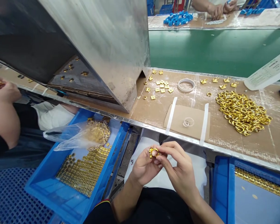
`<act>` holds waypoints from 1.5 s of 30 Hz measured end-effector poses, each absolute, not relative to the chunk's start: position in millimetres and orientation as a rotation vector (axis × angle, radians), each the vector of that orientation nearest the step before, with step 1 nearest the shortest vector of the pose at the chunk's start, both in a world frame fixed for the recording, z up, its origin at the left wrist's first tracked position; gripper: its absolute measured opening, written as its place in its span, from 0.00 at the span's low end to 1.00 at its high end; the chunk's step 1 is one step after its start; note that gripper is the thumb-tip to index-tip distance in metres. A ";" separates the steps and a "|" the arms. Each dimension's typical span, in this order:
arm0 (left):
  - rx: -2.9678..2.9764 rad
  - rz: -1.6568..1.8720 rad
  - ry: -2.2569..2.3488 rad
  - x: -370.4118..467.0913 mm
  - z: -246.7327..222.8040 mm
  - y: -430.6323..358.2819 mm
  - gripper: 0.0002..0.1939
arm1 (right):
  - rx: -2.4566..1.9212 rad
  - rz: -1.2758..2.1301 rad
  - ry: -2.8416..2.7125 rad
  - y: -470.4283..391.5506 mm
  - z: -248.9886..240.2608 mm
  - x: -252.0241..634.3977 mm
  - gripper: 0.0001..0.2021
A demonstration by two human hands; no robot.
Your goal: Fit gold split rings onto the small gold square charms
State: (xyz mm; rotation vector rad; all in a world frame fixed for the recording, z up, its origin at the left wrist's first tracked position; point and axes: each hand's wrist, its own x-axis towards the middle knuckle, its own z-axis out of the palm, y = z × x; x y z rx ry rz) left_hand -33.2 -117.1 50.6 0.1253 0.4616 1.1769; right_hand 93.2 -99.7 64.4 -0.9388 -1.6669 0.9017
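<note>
1. Left hand (146,169), the wearer's own: thumb and fingers drawn narrow, gripping item 3.
2. Right hand (180,166), the wearer's own: thumb and forefinger pinched on the right side of the same item.
3. Small shiny gold ring-shaped piece with a squarish part at its side (150,152): held between both hands, just short of the bench edge as I see it; finer detail too small to tell.
4. Brown cardboard-covered bench (151,113), beyond the hands.
5. Square brown cardboard pad (175,126): on the bench, crossed by two white strips; a small clear round object (188,122) lies on it.
6. Large heap of shiny gold rings (242,112): right of the pad.
7. White ring-shaped roll (186,90): behind the pad, small square gold pieces (162,86) scattered to its left.
8. Blue plastic crate (45,194): left of the hands, containing rows of gold pieces (88,168) and a clear plastic bag (74,135).
</note>
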 end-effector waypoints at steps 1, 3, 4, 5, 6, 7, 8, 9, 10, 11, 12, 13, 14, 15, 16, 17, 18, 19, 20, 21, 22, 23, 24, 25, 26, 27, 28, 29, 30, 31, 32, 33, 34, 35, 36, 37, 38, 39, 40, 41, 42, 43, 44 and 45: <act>0.143 1.159 0.467 -35.0 50.1 -116.2 0.16 | -0.948 0.905 -1.675 -100.3 65.4 93.6 0.10; 0.162 1.138 0.477 -39.0 49.1 -114.3 0.16 | -0.956 0.915 -1.687 -100.8 66.8 94.2 0.09; 0.168 1.129 0.480 -41.2 48.7 -113.2 0.16 | -0.956 0.922 -1.690 -100.9 67.1 94.4 0.09; 0.176 1.120 0.480 -43.4 48.4 -112.2 0.16 | -0.953 0.927 -1.692 -100.8 67.2 94.4 0.10; 0.188 1.113 0.480 -45.6 48.2 -111.4 0.16 | -0.948 0.931 -1.691 -100.6 67.0 94.2 0.10; 0.207 1.107 0.484 -47.7 48.0 -110.8 0.17 | -0.944 0.936 -1.690 -100.5 66.6 93.8 0.10; 0.234 1.104 0.501 -49.7 47.7 -110.6 0.17 | -0.943 0.942 -1.688 -100.4 66.1 93.2 0.10; 0.268 1.105 0.528 -51.6 47.3 -110.7 0.17 | -0.945 0.950 -1.687 -100.4 65.6 92.4 0.10; 0.308 1.113 0.560 -53.1 46.6 -111.3 0.18 | -0.947 0.959 -1.685 -100.4 64.9 91.4 0.09; 0.350 1.123 0.596 -54.5 45.7 -112.2 0.18 | -0.950 0.967 -1.682 -100.4 64.2 90.4 0.09; 0.390 1.132 0.629 -55.6 44.4 -113.4 0.19 | -0.952 0.973 -1.676 -100.4 63.5 89.4 0.10; 0.425 1.139 0.654 -56.4 42.9 -114.6 0.20 | -0.951 0.977 -1.671 -100.3 62.7 88.4 0.10; 0.453 1.147 0.665 -57.1 41.2 -115.7 0.21 | -0.945 0.980 -1.665 -100.1 62.0 87.6 0.10; 0.475 1.156 0.669 -57.6 39.4 -116.6 0.22 | -0.935 0.980 -1.659 -99.8 61.3 87.0 0.10; 0.495 1.164 0.670 -58.0 37.6 -117.1 0.24 | -0.922 0.982 -1.656 -99.4 60.7 86.5 0.10; 0.514 1.167 0.668 -58.4 36.1 -117.3 0.25 | -0.909 0.984 -1.654 -98.9 60.3 86.3 0.10; 0.531 1.168 0.662 -58.6 35.0 -117.1 0.25 | -0.897 0.987 -1.653 -98.5 60.2 86.1 0.10; 0.545 1.165 0.653 -58.8 34.3 -116.6 0.26 | -0.888 0.990 -1.654 -98.1 60.3 86.1 0.11; 0.554 1.160 0.641 -58.7 34.1 -115.9 0.25 | -0.883 0.993 -1.652 -97.8 60.7 86.2 0.10; 0.556 1.158 0.624 -58.5 34.3 -115.2 0.25 | -0.880 0.993 -1.649 -97.5 61.4 86.3 0.10; 0.555 1.160 0.599 -58.1 34.8 -114.5 0.24 | -0.882 0.992 -1.643 -97.4 62.2 86.3 0.10; 0.550 1.167 0.574 -57.5 35.5 -114.0 0.24 | -0.882 0.990 -1.637 -97.3 63.2 86.4 0.09; 0.542 1.175 0.550 -56.6 36.4 -113.6 0.24 | -0.880 0.988 -1.630 -97.3 64.2 86.3 0.09; 0.535 1.182 0.529 -55.6 37.4 -113.4 0.24 | -0.876 0.986 -1.626 -97.3 65.2 86.2 0.08; 0.524 1.186 0.516 -54.5 38.4 -113.3 0.25 | -0.871 0.986 -1.624 -97.3 66.2 86.0 0.08; 0.508 1.190 0.512 -53.3 39.4 -113.5 0.25 | -0.866 0.987 -1.625 -97.3 67.0 85.7 0.07; 0.487 1.193 0.514 -52.1 40.5 -113.7 0.24 | -0.862 0.989 -1.625 -97.3 67.6 85.4 0.07; 0.461 1.197 0.520 -50.8 41.6 -114.0 0.24 | -0.862 0.988 -1.623 -97.3 67.9 85.1 0.07; 0.435 1.202 0.528 -49.6 42.8 -114.3 0.23 | -0.868 0.984 -1.620 -97.2 67.9 84.7 0.08; 0.409 1.208 0.541 -48.3 44.0 -114.6 0.22 | -0.876 0.979 -1.615 -97.2 67.6 84.4 0.08; 0.385 1.213 0.552 -47.0 45.1 -114.9 0.21 | -0.884 0.971 -1.612 -97.2 67.0 84.2 0.08; 0.362 1.220 0.559 -45.8 46.2 -115.1 0.21 | -0.893 0.965 -1.611 -97.3 66.2 84.0 0.08; 0.341 1.225 0.566 -44.6 47.2 -115.3 0.22 | -0.900 0.960 -1.612 -97.5 65.3 83.8 0.08; 0.321 1.225 0.568 -43.4 48.0 -115.4 0.22 | -0.907 0.956 -1.609 -97.8 64.5 83.7 0.08; 0.304 1.224 0.567 -42.3 48.6 -115.4 0.23 | -0.913 0.951 -1.604 -98.1 63.8 83.7 0.07; 0.291 1.220 0.561 -41.3 49.1 -115.3 0.23 | -0.921 0.946 -1.594 -98.5 63.2 83.7 0.06; 0.280 1.217 0.551 -40.4 49.4 -115.2 0.23 | -0.927 0.941 -1.585 -98.9 62.9 83.8 0.06; 0.273 1.214 0.541 -39.6 49.5 -115.1 0.23 | -0.933 0.938 -1.577 -99.2 62.7 83.9 0.05; 0.269 1.213 0.527 -38.9 49.5 -114.9 0.23 | -0.934 0.933 -1.573 -99.5 62.7 84.0 0.05; 0.265 1.216 0.514 -38.3 49.4 -114.8 0.23 | -0.933 0.929 -1.573 -99.8 62.7 84.1 0.05; 0.260 1.218 0.502 -37.9 49.2 -114.7 0.23 | -0.929 0.924 -1.575 -100.1 62.7 84.2 0.05; 0.249 1.219 0.491 -37.5 49.0 -114.6 0.23 | -0.924 0.920 -1.578 -100.3 62.6 84.3 0.05; 0.231 1.220 0.483 -37.2 48.8 -114.5 0.22 | -0.919 0.916 -1.581 -100.5 62.4 84.3 0.05; 0.208 1.220 0.477 -36.9 48.7 -114.4 0.22 | -0.915 0.914 -1.584 -100.7 61.9 84.2 0.05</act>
